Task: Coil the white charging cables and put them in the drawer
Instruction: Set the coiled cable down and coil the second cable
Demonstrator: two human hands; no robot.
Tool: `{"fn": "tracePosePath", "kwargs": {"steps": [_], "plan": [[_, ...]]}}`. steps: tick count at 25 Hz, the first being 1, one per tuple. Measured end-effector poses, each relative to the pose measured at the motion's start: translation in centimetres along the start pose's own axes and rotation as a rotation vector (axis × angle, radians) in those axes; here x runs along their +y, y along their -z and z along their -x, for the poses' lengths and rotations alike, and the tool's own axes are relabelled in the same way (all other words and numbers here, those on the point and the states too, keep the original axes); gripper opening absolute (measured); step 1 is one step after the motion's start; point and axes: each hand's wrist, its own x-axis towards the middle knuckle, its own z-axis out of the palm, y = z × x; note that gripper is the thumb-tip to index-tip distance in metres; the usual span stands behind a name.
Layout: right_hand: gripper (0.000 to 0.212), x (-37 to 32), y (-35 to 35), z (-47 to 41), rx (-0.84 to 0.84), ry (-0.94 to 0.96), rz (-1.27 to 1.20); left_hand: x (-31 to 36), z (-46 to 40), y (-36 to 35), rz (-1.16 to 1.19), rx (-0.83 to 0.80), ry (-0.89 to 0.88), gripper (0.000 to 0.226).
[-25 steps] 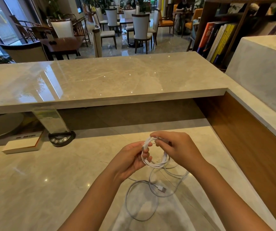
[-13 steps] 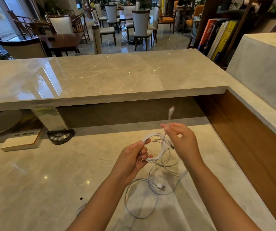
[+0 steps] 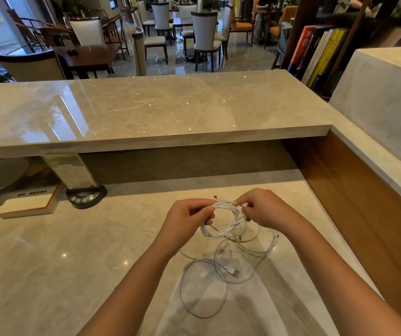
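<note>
A small coil of white charging cable [image 3: 221, 229] hangs between my two hands above the marble desk. My left hand [image 3: 186, 221] grips the coil's left side with curled fingers. My right hand [image 3: 264, 209] pinches the cable's end against the top of the coil. Below them a second white cable [image 3: 204, 289] lies loose on the desk in wide loops, its USB plug [image 3: 234, 272] showing in the middle. No drawer is in view.
A raised marble counter [image 3: 146, 112] runs across above the desk. A black button device [image 3: 85, 196] and a white box [image 3: 28, 204] sit at the left under it. A wooden side panel [image 3: 364, 214] bounds the right. Chairs and bookshelves stand beyond.
My right hand, which had lifted the cable end high half a second ago, has come down and brought the end to the top of the coil. The loose cable stayed put.
</note>
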Motion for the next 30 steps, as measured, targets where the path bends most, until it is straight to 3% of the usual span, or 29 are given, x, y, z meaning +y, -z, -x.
{"fn": "tracePosePath", "kwargs": {"steps": [4,8,12,16,19,21,23,30], "plan": [[0.031,-0.1,0.3,-0.1,-0.144,0.082,-0.076,-0.5,-0.2,0.5,-0.025,0.059,-0.013,0.015],[0.029,0.3,0.0,-0.1,-0.189,0.096,-0.228,-0.9,-0.3,0.6,0.027,0.046,0.117,0.014],[0.032,0.0,-0.4,0.2,-0.183,0.144,-0.356,-1.4,-0.3,0.6,0.343,-0.038,0.289,0.018],[0.031,-0.6,-0.7,0.2,-0.193,0.096,-0.553,-1.9,0.1,-0.2,0.507,0.025,0.315,0.019],[0.032,-0.5,-1.0,0.1,-0.233,0.012,-0.751,-2.3,0.4,-0.4,0.121,0.135,0.045,0.020],[0.033,-0.5,-1.4,0.2,-0.219,0.000,-0.753,-2.4,0.6,0.3,-0.241,0.103,-0.228,0.031],[0.034,-0.5,-1.5,0.2,-0.189,-0.002,-0.725,-2.5,0.6,0.5,-0.470,0.053,-0.414,0.028],[0.037,-0.6,-1.5,0.7,-0.195,0.054,-0.941,-2.8,-0.1,0.6,-0.558,0.243,-0.512,0.008]]}}
